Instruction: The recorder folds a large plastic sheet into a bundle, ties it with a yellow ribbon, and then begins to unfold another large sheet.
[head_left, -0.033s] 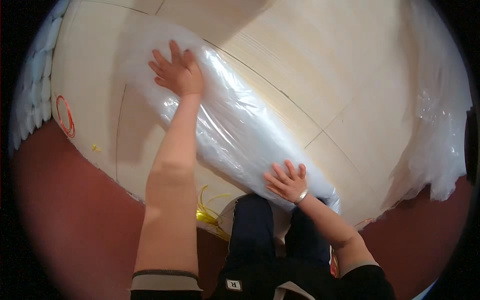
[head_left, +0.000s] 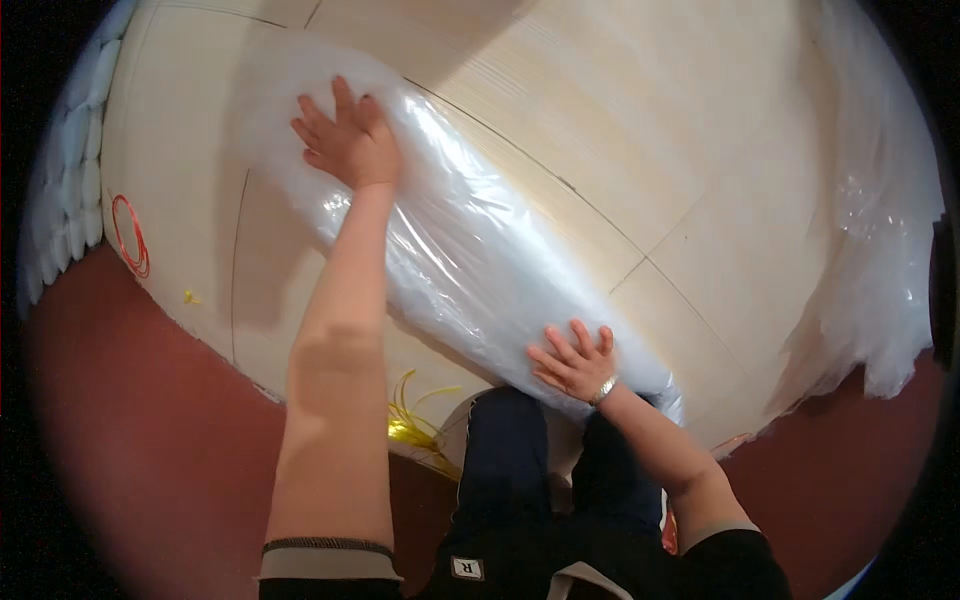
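A long bundle of clear plastic film (head_left: pixel 470 240) lies slantwise over pale tiles, from the upper left down to my knees. Near its far end my left hand (head_left: pixel 350 145) presses flat, with the fingers spread. My right hand (head_left: pixel 577 368), wearing a metal band at the wrist, rests open on the near end, its fingers apart. Both palms bear down on the film from above without gripping it. The bundle's lower end lies over my legs in dark trousers (head_left: pixel 508 440).
More loose clear plastic (head_left: pixel 880 260) hangs at the right edge. Stacked white packs (head_left: pixel 75 180) stand at the far left, beside a coil of red cord (head_left: pixel 130 237). Yellow ties (head_left: pixel 412 430) lie left of my knees. Dark red floor (head_left: pixel 160 370) borders the tiles.
My left hand and forearm have slid very slightly to the left on the film. The right hand has kept its place.
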